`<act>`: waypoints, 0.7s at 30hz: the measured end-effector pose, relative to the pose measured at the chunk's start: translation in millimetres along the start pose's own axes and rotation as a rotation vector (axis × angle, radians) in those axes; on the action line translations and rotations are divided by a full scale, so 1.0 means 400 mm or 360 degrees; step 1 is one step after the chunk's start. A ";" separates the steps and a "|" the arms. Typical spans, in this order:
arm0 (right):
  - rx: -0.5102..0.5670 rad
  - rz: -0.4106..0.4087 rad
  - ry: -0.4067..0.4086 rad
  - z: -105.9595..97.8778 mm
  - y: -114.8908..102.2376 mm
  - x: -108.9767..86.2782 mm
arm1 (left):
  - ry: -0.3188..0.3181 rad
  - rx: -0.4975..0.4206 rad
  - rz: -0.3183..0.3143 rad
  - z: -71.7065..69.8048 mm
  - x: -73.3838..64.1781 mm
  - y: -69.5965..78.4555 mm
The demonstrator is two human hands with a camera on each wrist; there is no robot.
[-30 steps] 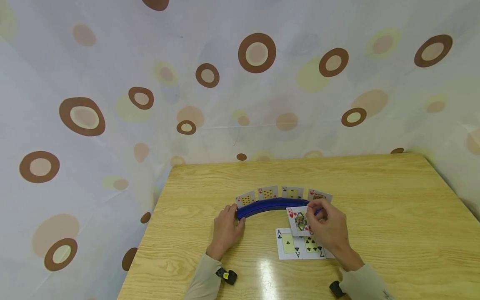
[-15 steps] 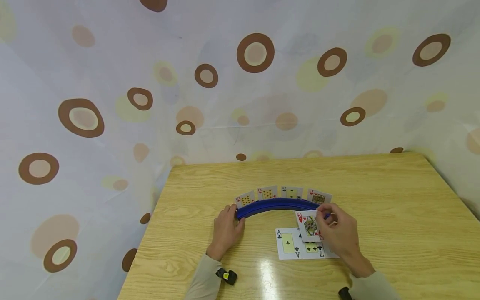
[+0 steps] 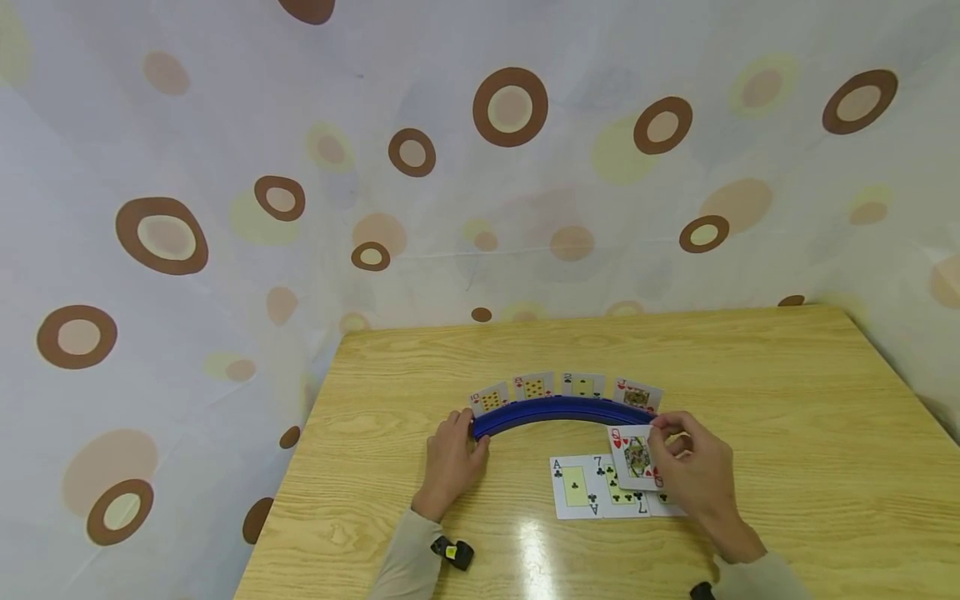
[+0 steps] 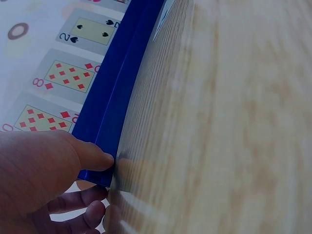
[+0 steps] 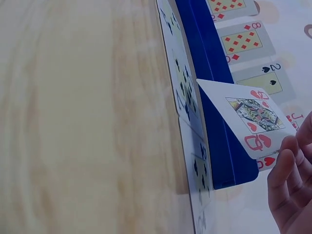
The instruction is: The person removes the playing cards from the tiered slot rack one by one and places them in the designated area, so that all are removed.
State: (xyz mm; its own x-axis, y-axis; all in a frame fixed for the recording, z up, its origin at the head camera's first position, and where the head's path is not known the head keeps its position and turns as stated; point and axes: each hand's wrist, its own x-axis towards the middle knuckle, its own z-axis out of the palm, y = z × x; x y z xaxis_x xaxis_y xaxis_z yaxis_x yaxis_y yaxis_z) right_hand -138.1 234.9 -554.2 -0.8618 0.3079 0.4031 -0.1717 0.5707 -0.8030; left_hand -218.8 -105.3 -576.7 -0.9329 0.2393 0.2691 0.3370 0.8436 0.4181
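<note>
I count my left hand (image 3: 453,457) plus my right hand (image 3: 697,475): 2 | card rack (image 3: 562,408): 1 | table (image 3: 787,417): 1 | standing cards (image 3: 534,387) in rack: 4 | lying cards (image 3: 576,487) on table: 3 | queen card (image 3: 635,458) I hold: 1 | my sleeves (image 3: 408,554): 2

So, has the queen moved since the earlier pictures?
Yes: against the ace in the head view, the queen moved right and slightly down the image.

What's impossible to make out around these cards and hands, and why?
Head view: most of the rightmost flat card, covered by the queen of hearts and right hand.
Left wrist view: most of the jack, cut off by the top edge.
Left wrist view: part of the ten of diamonds, behind the left hand.
</note>
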 end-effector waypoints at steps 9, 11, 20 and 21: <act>-0.0084 0.0157 -0.0028 -0.028 0.012 -0.005 | -0.0004 -0.0008 -0.0003 0.001 0.001 -0.001; -0.0100 0.0192 -0.0034 -0.034 0.015 -0.006 | -0.0009 -0.0012 -0.0005 0.001 0.001 0.000; -0.0190 0.0229 -0.0076 -0.057 0.041 -0.005 | -0.0007 -0.0010 0.0001 0.002 0.002 -0.001; -0.0201 0.0236 -0.0092 -0.059 0.043 -0.005 | -0.0007 -0.0012 -0.0001 0.001 0.002 -0.001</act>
State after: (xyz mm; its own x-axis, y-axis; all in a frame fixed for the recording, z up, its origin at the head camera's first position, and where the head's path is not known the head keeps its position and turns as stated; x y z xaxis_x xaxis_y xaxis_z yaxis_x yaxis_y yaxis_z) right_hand -128.0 262.2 -558.5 -0.8999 0.3534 0.2557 0.0170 0.6143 -0.7889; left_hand -219.7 -105.3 -577.1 -0.9336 0.2412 0.2649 0.3375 0.8401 0.4247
